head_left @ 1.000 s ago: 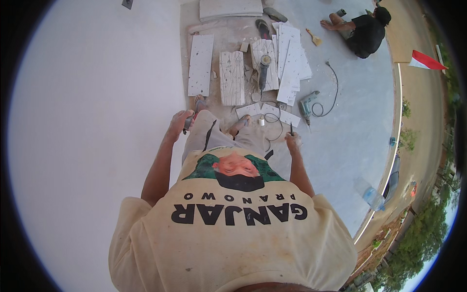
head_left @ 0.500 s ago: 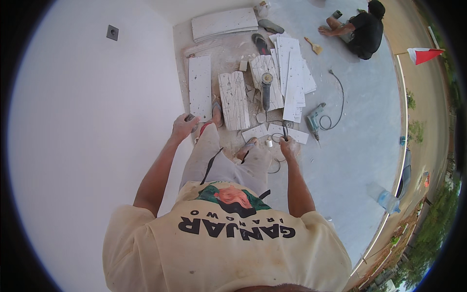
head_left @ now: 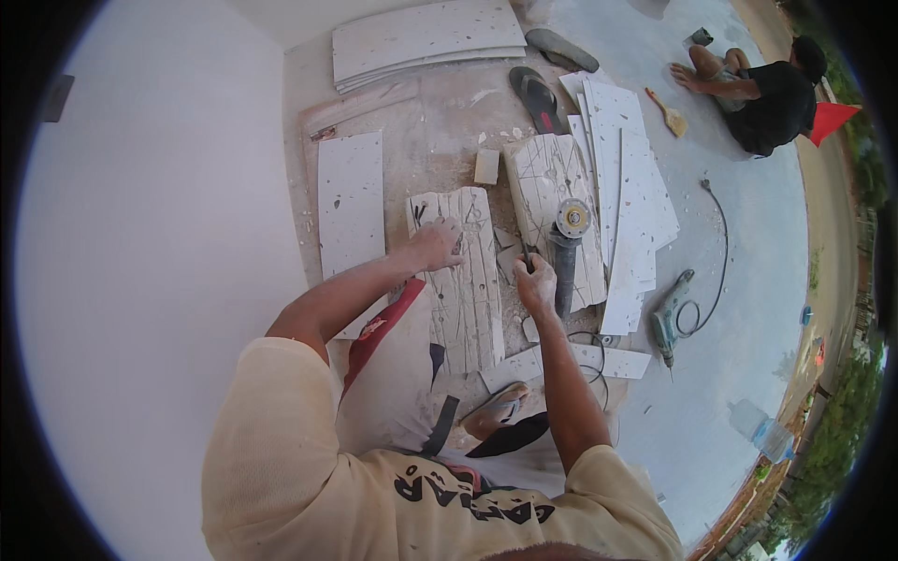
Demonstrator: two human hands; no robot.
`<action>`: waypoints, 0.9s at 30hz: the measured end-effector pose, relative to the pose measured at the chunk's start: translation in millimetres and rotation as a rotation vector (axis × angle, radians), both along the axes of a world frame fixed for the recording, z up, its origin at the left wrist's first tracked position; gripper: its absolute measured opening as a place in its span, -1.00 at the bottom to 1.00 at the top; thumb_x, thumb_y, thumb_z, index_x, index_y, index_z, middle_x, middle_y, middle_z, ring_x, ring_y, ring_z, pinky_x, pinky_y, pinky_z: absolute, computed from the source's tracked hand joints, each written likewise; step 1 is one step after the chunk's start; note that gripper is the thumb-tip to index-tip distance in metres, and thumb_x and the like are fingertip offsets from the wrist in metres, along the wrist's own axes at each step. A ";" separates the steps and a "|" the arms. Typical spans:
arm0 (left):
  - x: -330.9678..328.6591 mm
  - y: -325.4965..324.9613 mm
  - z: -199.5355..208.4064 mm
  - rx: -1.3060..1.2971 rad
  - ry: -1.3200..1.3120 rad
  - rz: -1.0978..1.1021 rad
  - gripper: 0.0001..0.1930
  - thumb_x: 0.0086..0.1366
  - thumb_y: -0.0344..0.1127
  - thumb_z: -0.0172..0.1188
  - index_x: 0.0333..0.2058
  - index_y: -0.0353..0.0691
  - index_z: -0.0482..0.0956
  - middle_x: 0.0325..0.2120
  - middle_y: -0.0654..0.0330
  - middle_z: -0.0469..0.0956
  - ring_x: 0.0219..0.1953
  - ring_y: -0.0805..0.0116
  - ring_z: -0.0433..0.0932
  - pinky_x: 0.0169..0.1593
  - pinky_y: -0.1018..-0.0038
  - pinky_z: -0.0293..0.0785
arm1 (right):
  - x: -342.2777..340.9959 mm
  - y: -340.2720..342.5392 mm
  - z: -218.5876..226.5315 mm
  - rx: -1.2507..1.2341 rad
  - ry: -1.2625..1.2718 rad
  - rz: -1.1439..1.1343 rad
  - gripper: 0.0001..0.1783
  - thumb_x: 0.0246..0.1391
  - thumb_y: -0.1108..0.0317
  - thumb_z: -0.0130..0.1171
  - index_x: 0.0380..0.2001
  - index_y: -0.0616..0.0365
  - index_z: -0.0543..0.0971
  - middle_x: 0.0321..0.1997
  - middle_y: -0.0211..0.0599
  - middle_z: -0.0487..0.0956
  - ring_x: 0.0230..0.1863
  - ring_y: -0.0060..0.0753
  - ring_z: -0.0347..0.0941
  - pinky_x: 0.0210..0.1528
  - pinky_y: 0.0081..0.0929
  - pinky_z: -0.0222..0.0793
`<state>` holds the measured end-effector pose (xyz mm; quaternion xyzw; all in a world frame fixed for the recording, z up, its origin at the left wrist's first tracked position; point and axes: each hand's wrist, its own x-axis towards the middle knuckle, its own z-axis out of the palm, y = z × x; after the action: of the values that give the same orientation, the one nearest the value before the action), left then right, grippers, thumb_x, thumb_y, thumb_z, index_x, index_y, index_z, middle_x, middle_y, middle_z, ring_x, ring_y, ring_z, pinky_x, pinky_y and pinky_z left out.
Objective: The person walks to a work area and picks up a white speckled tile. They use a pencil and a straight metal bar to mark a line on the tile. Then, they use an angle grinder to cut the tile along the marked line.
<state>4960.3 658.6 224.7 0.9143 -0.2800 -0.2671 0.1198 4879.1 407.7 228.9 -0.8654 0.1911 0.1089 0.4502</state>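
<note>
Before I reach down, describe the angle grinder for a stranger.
Right of the white wall, two scored blocks lie side by side. The angle grinder rests on the right-hand block; its dark body and round disc set it apart from the green drill farther right.

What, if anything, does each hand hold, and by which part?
Right hand: slim dark tool, by its near end. Left hand: cannot tell if anything is held.

Apparently a building site; the dusty floor (head_left: 748, 238) bears stacked speckled panels (head_left: 426, 37) near its far left corner, beside a white wall (head_left: 168, 280); a scored block (head_left: 470, 304), grinder (head_left: 565, 252) and drill (head_left: 667, 318) lie about; bare earth (head_left: 820, 280) and trees (head_left: 847, 439) show past the floor's right edge.
</note>
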 end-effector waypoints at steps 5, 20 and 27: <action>22.3 19.9 -59.0 -0.204 -0.161 -0.031 -0.28 0.13 0.26 0.34 -0.06 -0.36 0.56 -0.06 -0.03 0.49 0.13 0.00 0.40 0.18 0.15 0.36 | 80.1 43.9 -60.0 0.062 -0.127 -0.008 -0.75 0.17 0.23 0.23 -0.26 0.20 0.67 -0.43 -0.24 0.64 -0.37 -0.39 0.56 -0.22 -0.39 0.44; 458.2 193.9 -174.0 -0.172 -0.188 1.179 -0.55 0.36 -0.07 0.18 0.12 -0.17 0.55 0.06 0.12 0.59 0.05 0.24 0.61 0.05 0.50 0.52 | 84.9 50.0 -78.2 -0.101 0.066 -0.147 -0.79 0.16 0.29 0.21 -0.25 0.20 0.67 -0.41 -0.19 0.64 -0.35 -0.35 0.57 -0.19 -0.35 0.45; 474.3 202.5 -140.6 0.872 -0.230 0.241 -0.55 0.46 -0.09 -0.01 0.28 0.11 0.47 0.23 0.43 0.51 0.35 0.42 0.36 0.35 0.38 0.28 | 71.2 50.1 -85.0 -0.183 0.127 -0.081 -0.77 0.17 0.28 0.20 -0.22 0.20 0.67 -0.38 -0.26 0.68 -0.32 -0.43 0.59 -0.17 -0.42 0.47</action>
<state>5434.5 861.2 84.1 0.9289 -0.0450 -0.2411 -0.2774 4950.3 457.9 143.9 -0.8859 0.2631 0.1275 0.3601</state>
